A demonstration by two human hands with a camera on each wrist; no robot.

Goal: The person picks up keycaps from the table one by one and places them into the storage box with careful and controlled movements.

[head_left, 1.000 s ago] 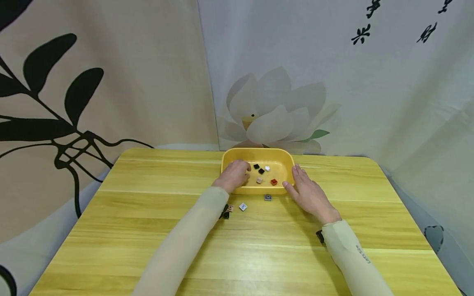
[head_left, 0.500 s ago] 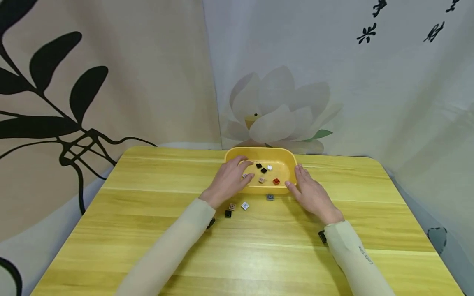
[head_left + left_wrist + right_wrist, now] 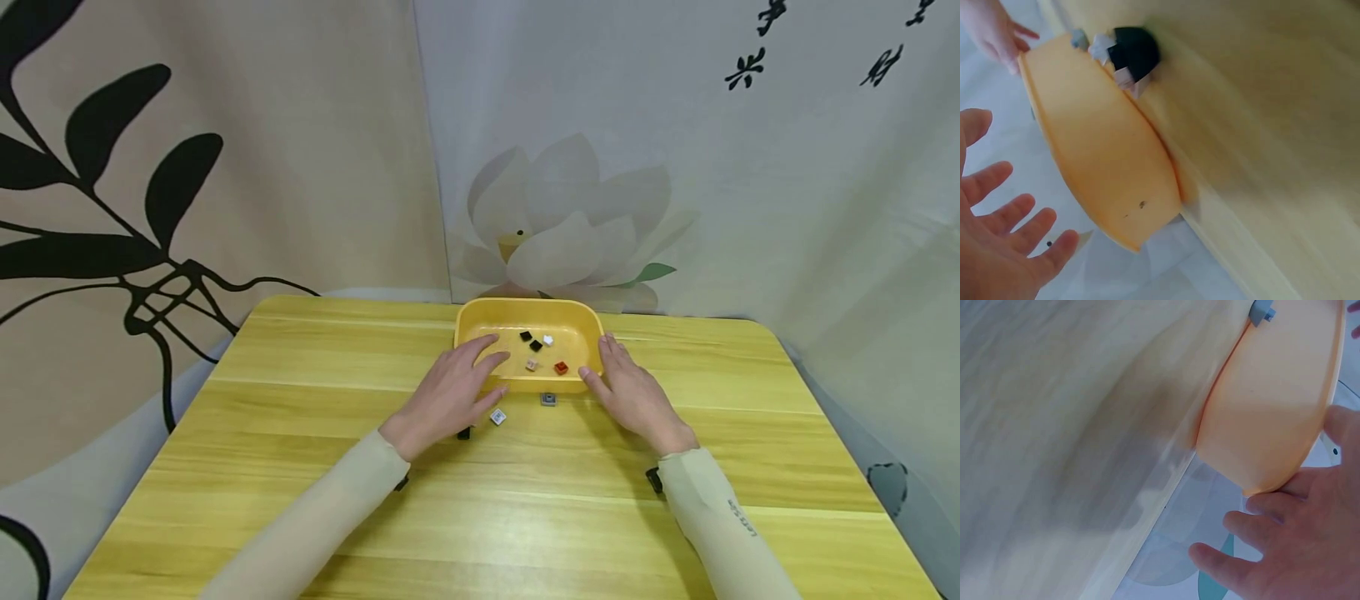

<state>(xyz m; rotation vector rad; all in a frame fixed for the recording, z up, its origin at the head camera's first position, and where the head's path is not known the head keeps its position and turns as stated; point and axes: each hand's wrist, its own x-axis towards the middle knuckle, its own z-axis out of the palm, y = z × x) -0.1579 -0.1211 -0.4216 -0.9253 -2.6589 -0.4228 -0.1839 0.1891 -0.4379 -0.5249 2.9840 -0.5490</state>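
A yellow tray point(image 3: 588, 321) stands at the far side of the table with several small keycap-like pieces in it: two black ones, a white piece point(image 3: 547, 341), a pinkish piece point(image 3: 531, 365) and a red piece point(image 3: 561, 367). My left hand point(image 3: 442, 396) hovers over the tray's near left corner, fingers spread and nothing visible in them. Beneath it, a black piece point(image 3: 464, 433) is partly hidden and a white piece point(image 3: 498, 417) lies near the thumb. My right hand point(image 3: 637, 400) rests on the tray's right end, fingers straight, thumb at the near corner.
In front of the tray a grey piece point(image 3: 548, 399) lies on the wooden table point(image 3: 555, 517). A printed cloth point(image 3: 337, 150) hangs behind the table's far edge.
My left hand has drawn back from inside the tray toward the near left, and its fingers have spread. My right hand keeps its place on the tray. The view has shifted slightly.
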